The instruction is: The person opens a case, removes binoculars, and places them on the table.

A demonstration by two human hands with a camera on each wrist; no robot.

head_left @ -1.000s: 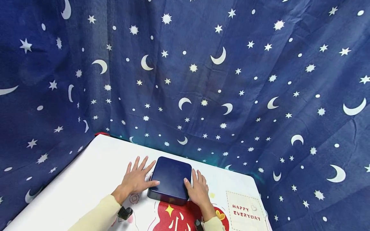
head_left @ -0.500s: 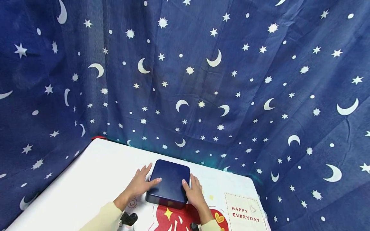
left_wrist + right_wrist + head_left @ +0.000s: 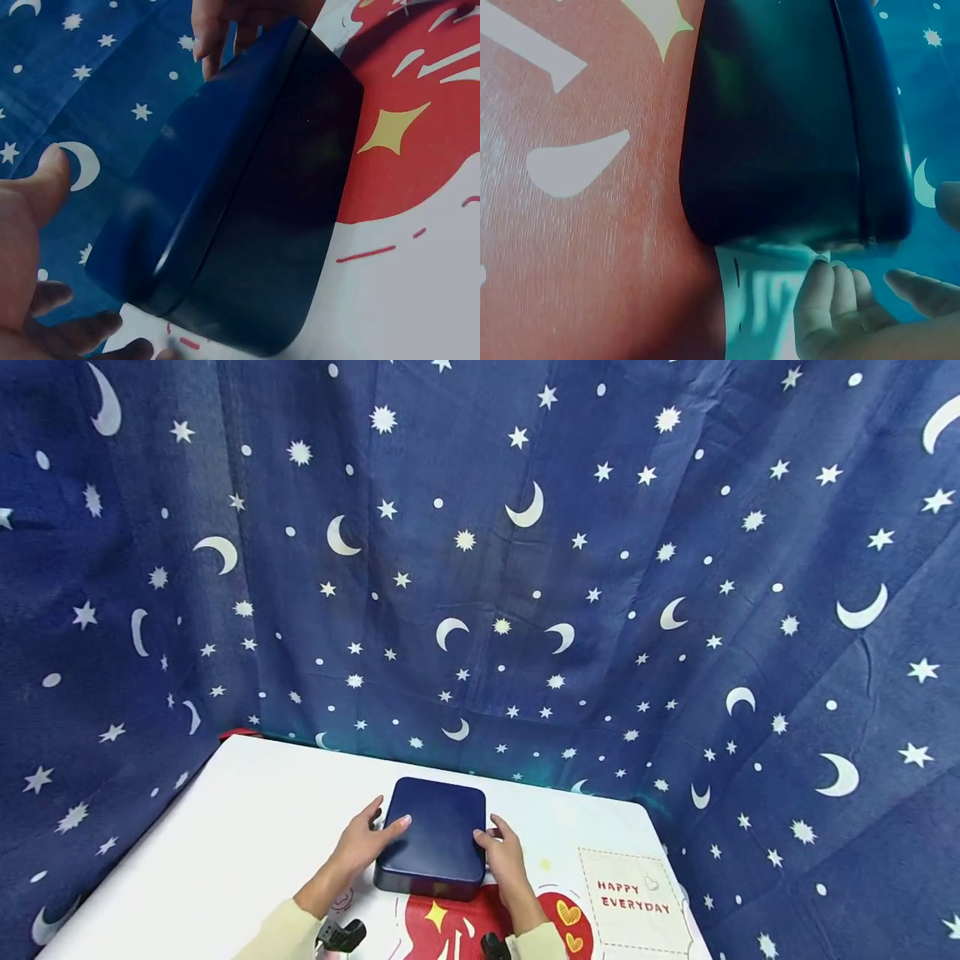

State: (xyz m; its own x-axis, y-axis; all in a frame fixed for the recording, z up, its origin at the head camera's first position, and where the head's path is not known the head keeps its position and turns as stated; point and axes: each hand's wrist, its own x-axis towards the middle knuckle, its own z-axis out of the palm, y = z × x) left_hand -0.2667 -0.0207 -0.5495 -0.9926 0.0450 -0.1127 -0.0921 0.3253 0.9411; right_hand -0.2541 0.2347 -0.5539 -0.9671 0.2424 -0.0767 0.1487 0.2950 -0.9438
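So I've got this navy box (image 3: 435,831) lying flat on the table between my hands: squarish, rounded corners, smooth with a soft sheen, thin seam running round below the top. My left hand (image 3: 362,843) is loosely spread at its left side, thumb out over the top edge. My right hand (image 3: 507,857) is at the right side, fingers slightly bent, thumb by the rim. Neither has a grip on it; can't tell if any fingertip is touching. Underneath is a white tablecloth (image 3: 292,802), and the box covers part of its red print (image 3: 457,914). "HAPPY EVERYDAY" panel (image 3: 630,927) off to the right, creased moon-and-star curtain (image 3: 480,568) right behind.
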